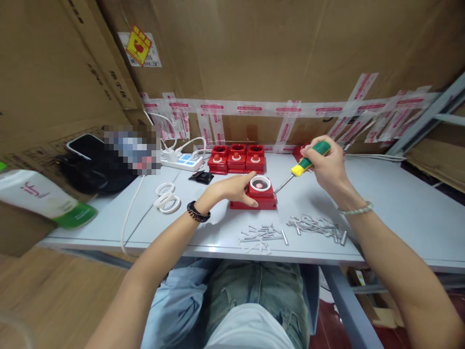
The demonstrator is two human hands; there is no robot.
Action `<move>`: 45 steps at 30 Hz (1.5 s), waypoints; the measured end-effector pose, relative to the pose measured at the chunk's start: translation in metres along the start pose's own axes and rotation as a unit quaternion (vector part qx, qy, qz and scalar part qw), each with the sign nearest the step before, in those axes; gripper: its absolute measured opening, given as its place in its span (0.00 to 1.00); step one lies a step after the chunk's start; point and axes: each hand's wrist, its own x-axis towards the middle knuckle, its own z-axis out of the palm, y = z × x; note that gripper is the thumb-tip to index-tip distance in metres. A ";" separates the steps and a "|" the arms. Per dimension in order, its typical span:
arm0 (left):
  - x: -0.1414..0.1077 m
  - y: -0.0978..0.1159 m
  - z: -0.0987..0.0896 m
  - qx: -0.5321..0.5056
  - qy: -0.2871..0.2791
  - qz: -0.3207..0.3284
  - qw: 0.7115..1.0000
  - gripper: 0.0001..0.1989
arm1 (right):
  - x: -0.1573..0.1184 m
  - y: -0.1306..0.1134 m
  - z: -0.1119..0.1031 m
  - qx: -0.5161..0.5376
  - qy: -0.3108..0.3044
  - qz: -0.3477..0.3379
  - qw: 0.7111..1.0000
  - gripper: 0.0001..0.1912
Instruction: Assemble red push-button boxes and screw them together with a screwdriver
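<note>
My right hand (329,160) is closed around the green and yellow handle of a screwdriver (303,167). The screwdriver slants down to the left, its tip at the right edge of a red box (267,199) with a white ring around a dark round opening on top. Gripping that box from its left side is my left hand (240,188), thumb toward the front and fingers partly hidden behind it. Several loose screws (261,233) lie in front of the box, and a heap of small metal parts (319,227) is to their right.
Three similar red boxes (237,160) stand in a row behind. White rings (167,198), a small black part (201,177) and a power strip (183,161) are on the left. A white-green tube (47,196) is at far left. Cardboard (254,58) walls the back.
</note>
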 end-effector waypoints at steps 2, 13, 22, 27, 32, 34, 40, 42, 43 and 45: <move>0.000 0.000 0.000 -0.008 0.006 -0.014 1.000 0.51 | 0.002 0.011 0.002 0.036 -0.002 0.053 0.998 0.13; 0.000 0.000 0.000 -0.007 0.005 -0.015 1.000 0.50 | 0.002 0.034 0.008 0.072 -0.038 0.117 0.990 0.16; -0.001 0.001 -0.001 -0.027 -0.001 -0.025 0.999 0.50 | 0.006 0.035 0.004 0.070 -0.027 0.122 0.990 0.17; -0.001 0.001 -0.001 -0.029 0.000 -0.023 0.999 0.49 | 0.007 0.034 0.003 0.063 -0.029 0.118 0.991 0.16; 0.000 0.000 0.000 -0.029 0.005 -0.021 0.999 0.47 | 0.005 0.035 0.003 0.053 -0.032 0.114 0.992 0.15; 0.000 0.000 0.000 -0.027 0.010 -0.014 0.999 0.47 | 0.005 0.034 0.004 0.049 -0.029 0.111 0.992 0.15; 0.000 0.000 0.000 -0.026 0.009 -0.015 1.000 0.46 | 0.003 0.028 0.002 0.021 -0.030 0.065 0.997 0.13; 0.000 -0.001 0.001 -0.025 0.007 -0.016 1.000 0.46 | 0.003 0.026 0.001 0.004 -0.037 0.038 0.999 0.13; 0.001 -0.002 0.001 -0.024 0.007 -0.016 1.000 0.46 | 0.003 0.025 0.000 -0.005 -0.040 0.018 0.999 0.13; 0.001 -0.003 0.002 -0.021 0.007 -0.018 1.000 0.46 | 0.004 0.023 -0.002 -0.030 -0.044 -0.035 0.998 0.12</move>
